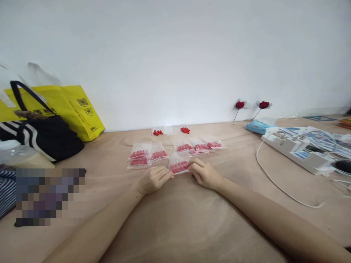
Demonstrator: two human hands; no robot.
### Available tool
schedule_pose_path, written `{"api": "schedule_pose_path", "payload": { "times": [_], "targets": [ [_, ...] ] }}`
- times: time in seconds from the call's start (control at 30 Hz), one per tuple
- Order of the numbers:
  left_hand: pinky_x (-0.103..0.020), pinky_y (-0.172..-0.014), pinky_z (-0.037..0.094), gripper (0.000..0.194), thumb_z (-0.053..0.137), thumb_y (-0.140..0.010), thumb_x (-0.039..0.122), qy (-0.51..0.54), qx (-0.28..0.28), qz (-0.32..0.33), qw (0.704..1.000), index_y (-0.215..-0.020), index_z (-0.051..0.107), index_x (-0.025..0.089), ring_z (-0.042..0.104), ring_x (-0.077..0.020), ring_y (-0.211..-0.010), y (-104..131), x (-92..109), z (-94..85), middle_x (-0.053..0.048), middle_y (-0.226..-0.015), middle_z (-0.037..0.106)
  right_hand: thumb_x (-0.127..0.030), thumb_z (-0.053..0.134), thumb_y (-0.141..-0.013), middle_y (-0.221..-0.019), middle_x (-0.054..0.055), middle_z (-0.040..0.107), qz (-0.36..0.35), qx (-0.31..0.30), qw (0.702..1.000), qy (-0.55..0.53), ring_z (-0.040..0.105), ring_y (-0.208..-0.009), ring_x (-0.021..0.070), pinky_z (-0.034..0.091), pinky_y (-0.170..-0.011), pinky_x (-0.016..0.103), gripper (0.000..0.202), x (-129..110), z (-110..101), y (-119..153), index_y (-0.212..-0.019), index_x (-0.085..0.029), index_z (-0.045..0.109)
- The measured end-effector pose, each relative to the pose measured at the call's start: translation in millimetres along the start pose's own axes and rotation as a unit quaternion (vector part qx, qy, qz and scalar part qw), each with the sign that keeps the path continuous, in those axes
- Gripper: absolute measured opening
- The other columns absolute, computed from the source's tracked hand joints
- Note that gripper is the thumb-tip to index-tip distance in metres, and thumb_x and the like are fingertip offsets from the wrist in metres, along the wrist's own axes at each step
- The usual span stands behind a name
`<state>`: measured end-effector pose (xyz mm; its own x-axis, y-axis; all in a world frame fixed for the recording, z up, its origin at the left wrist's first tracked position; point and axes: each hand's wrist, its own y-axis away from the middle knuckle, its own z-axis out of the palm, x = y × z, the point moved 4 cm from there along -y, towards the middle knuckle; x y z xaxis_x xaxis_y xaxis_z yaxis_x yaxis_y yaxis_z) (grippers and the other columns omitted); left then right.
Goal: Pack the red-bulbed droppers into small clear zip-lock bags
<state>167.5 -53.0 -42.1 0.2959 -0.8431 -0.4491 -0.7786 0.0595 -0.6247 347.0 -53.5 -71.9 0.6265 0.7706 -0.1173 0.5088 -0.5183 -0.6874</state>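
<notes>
Between my hands is a small clear bag (179,166) with several red capsule-like pieces inside. My left hand (156,179) pinches its lower left corner, and my right hand (204,173) has its fingers closed on the right edge. Just beyond, to the left, lie more filled clear bags (139,157), some overlapping, with another bag (159,153) beside them. A second overlapping group of filled bags (203,146) lies behind my right hand. Near the wall are two loose-looking clusters of red pieces, one on the left (158,133) and one on the right (185,130), on clear plastic.
At the left stand a yellow bag (85,117), a black bag (63,137) and a jar (24,157), with a pixelated item nearby. On the right are a blue tissue pack (260,127), a white power strip (304,155), a looping cable (276,187) and papers.
</notes>
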Motion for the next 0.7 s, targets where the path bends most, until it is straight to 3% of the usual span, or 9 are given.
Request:
{"api": "schedule_pose_path", "payload": {
  "times": [0.07,0.13,0.27,0.4,0.5,0.7],
  "targets": [
    [-0.023,-0.057,0.045,0.023,0.034,-0.089,0.008,0.028,-0.015,0.019,0.999,-0.084,0.056,0.013,0.057,-0.0128,-0.063,6.1,-2.8,-2.3,-0.004,-0.068,0.063,-0.011,0.036,-0.083,-0.093,0.008,0.059,0.029,-0.005,0.995,-0.096,0.058,-0.084,0.0134,0.044,-0.063,0.023,0.012,1.2,0.6,1.4,-0.082,-0.020,0.043],
    [-0.023,-0.058,0.045,0.022,0.036,-0.089,0.010,0.037,-0.015,-0.002,0.999,-0.084,0.057,0.014,0.057,-0.0125,-0.062,13.4,-9.7,-3.1,-0.003,-0.067,0.063,-0.011,0.036,-0.084,-0.096,0.009,0.059,0.041,-0.007,0.987,-0.158,0.056,-0.094,0.0146,0.046,-0.073,0.026,0.012,0.6,0.3,2.9,-0.082,-0.021,0.041],
    [-0.033,-0.070,0.045,0.010,0.050,-0.083,0.020,-0.077,-0.034,-0.148,0.985,-0.083,0.060,0.017,0.058,-0.0183,-0.072,27.5,-33.5,3.8,-0.004,-0.074,0.065,-0.008,0.035,-0.083,-0.109,0.013,0.055,0.035,0.002,0.984,-0.173,0.052,-0.104,0.0163,0.046,-0.080,0.032,0.014,1.5,-3.6,2.1,-0.084,-0.021,0.040],
    [-0.043,-0.081,0.040,0.021,0.055,-0.077,0.028,-0.150,-0.094,-0.273,0.946,-0.093,0.062,0.016,0.056,-0.0266,-0.088,38.9,-53.6,15.5,-0.010,-0.095,0.063,-0.008,0.035,-0.083,-0.105,0.013,0.057,0.015,0.029,0.989,-0.147,0.055,-0.099,0.0158,0.046,-0.078,0.032,0.014,11.5,-9.1,-8.8,-0.083,-0.021,0.040],
    [-0.044,-0.083,0.038,0.014,0.052,-0.078,0.022,-0.114,-0.094,-0.295,0.944,-0.084,0.064,0.019,0.058,-0.0245,-0.086,43.6,-58.8,20.5,-0.007,-0.090,0.065,-0.009,0.035,-0.083,-0.106,0.013,0.057,-0.005,0.026,0.992,-0.122,0.056,-0.096,0.0158,0.047,-0.075,0.031,0.013,17.2,-9.7,-22.8,-0.084,-0.021,0.041],
    [-0.043,-0.081,0.041,0.019,0.047,-0.078,0.012,-0.064,-0.067,-0.297,0.950,-0.075,0.064,0.019,0.061,-0.0212,-0.074,48.2,-59.4,21.1,-0.005,-0.077,0.067,-0.012,0.035,-0.085,-0.109,0.013,0.055,-0.029,0.051,0.991,-0.120,0.054,-0.099,0.0157,0.045,-0.077,0.033,0.011,23.4,-6.2,-58.8,-0.088,-0.020,0.041]
  ]
}}
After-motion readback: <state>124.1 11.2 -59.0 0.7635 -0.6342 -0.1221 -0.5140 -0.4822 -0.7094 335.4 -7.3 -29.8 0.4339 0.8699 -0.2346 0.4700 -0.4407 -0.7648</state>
